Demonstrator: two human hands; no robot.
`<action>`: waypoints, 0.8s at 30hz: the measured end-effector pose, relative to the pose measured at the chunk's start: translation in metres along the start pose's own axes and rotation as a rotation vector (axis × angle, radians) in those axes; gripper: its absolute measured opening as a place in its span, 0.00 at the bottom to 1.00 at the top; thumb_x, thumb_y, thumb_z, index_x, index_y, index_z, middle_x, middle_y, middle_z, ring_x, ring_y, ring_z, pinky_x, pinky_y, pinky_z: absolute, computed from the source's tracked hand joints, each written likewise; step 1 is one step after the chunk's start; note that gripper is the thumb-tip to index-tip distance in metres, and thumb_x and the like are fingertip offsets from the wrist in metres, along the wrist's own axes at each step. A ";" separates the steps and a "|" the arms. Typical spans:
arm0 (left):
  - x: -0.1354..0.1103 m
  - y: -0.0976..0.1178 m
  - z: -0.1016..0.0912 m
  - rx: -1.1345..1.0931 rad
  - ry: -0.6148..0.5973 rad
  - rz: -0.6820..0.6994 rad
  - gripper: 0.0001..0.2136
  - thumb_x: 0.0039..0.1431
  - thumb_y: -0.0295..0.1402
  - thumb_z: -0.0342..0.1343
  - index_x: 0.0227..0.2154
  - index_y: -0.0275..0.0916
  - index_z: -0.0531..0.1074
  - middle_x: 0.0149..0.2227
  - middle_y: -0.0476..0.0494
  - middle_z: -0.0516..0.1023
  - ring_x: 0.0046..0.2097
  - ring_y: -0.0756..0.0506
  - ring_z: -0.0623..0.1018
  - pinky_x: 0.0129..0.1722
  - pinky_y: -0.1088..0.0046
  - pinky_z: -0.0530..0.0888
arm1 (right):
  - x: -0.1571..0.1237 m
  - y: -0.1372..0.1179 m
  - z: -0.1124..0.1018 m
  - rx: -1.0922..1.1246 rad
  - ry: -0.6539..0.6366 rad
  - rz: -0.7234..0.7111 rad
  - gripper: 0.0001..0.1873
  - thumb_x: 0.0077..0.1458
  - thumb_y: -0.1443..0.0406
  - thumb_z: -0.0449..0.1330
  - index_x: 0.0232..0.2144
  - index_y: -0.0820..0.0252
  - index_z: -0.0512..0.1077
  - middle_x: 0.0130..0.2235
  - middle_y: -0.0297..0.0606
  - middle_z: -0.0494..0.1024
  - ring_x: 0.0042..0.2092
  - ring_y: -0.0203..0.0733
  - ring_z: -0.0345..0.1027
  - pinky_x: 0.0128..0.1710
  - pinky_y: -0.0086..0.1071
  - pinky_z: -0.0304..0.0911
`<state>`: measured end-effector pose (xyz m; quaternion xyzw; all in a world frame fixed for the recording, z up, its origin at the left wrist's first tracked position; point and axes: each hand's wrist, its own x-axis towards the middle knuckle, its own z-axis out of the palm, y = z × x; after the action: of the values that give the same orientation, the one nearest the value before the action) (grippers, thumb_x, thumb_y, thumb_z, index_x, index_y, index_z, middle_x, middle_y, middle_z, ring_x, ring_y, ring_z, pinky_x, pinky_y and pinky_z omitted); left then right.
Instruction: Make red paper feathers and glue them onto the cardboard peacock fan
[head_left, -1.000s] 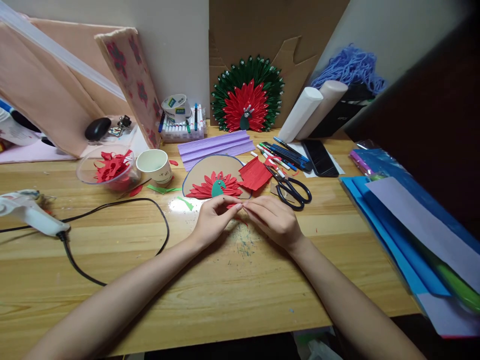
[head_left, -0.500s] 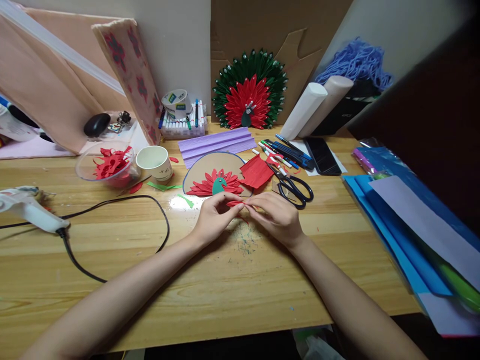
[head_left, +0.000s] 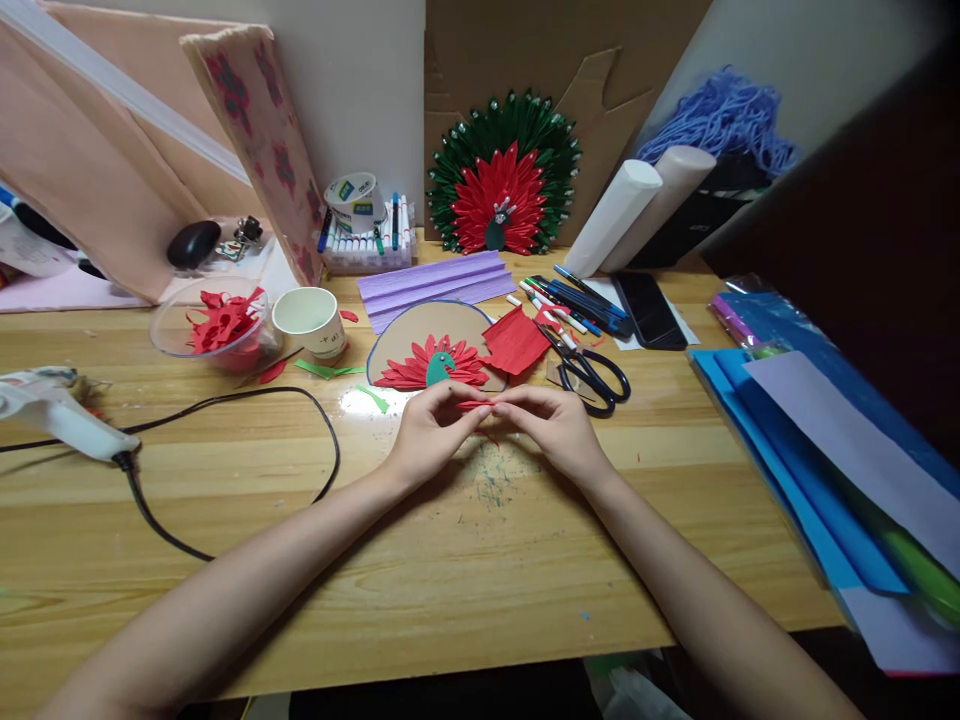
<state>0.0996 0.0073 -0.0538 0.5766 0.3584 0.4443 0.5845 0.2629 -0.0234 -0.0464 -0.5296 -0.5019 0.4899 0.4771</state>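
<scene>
My left hand (head_left: 431,432) and my right hand (head_left: 556,424) meet at the fingertips over the wooden table (head_left: 465,540). Both pinch a small red paper piece (head_left: 474,405) between them. Just behind it lies a half-round cardboard base (head_left: 420,325) with red paper petals (head_left: 411,372) and a teal bird shape (head_left: 438,367) stuck on it. A loose sheet of red paper (head_left: 516,340) rests beside that base.
Black scissors (head_left: 592,375) and pens (head_left: 577,300) lie right of the base, a phone (head_left: 649,310) beyond. A paper cup (head_left: 311,322), a bowl of red scraps (head_left: 217,325) and a glue gun (head_left: 52,415) with cable sit left. Blue sheets (head_left: 810,480) overhang the right edge. A finished green-red fan (head_left: 502,175) leans at the back.
The fingertips of both hands have drawn closer on the red piece and lifted slightly. The view has tilted down a little.
</scene>
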 end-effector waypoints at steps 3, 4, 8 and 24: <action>0.000 -0.001 -0.001 0.004 0.002 0.000 0.07 0.50 0.33 0.62 0.30 0.36 0.73 0.32 0.45 0.76 0.35 0.49 0.77 0.39 0.71 0.75 | 0.000 -0.002 0.000 -0.019 0.016 -0.019 0.07 0.47 0.63 0.65 0.31 0.57 0.78 0.35 0.37 0.81 0.37 0.40 0.75 0.39 0.34 0.71; 0.000 -0.001 -0.001 0.002 0.002 -0.002 0.07 0.50 0.33 0.62 0.30 0.36 0.73 0.32 0.45 0.76 0.35 0.49 0.77 0.39 0.72 0.75 | 0.000 -0.002 0.000 -0.024 0.018 -0.024 0.07 0.47 0.63 0.65 0.31 0.57 0.78 0.35 0.37 0.82 0.37 0.40 0.75 0.39 0.34 0.71; 0.001 0.001 0.000 -0.009 -0.009 -0.013 0.07 0.50 0.33 0.62 0.29 0.36 0.73 0.32 0.45 0.76 0.35 0.49 0.77 0.39 0.72 0.75 | 0.000 -0.001 0.001 -0.043 0.033 -0.037 0.05 0.48 0.63 0.65 0.29 0.57 0.78 0.33 0.37 0.82 0.36 0.39 0.75 0.39 0.34 0.71; 0.002 -0.004 -0.002 -0.021 -0.002 -0.029 0.09 0.53 0.35 0.60 0.34 0.36 0.72 0.35 0.43 0.76 0.37 0.48 0.76 0.38 0.71 0.74 | 0.000 -0.002 0.006 -0.007 0.116 -0.025 0.08 0.45 0.61 0.66 0.28 0.59 0.78 0.30 0.38 0.81 0.32 0.40 0.75 0.36 0.35 0.72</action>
<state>0.0988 0.0104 -0.0577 0.5655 0.3616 0.4391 0.5973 0.2563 -0.0234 -0.0452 -0.5525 -0.4818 0.4505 0.5096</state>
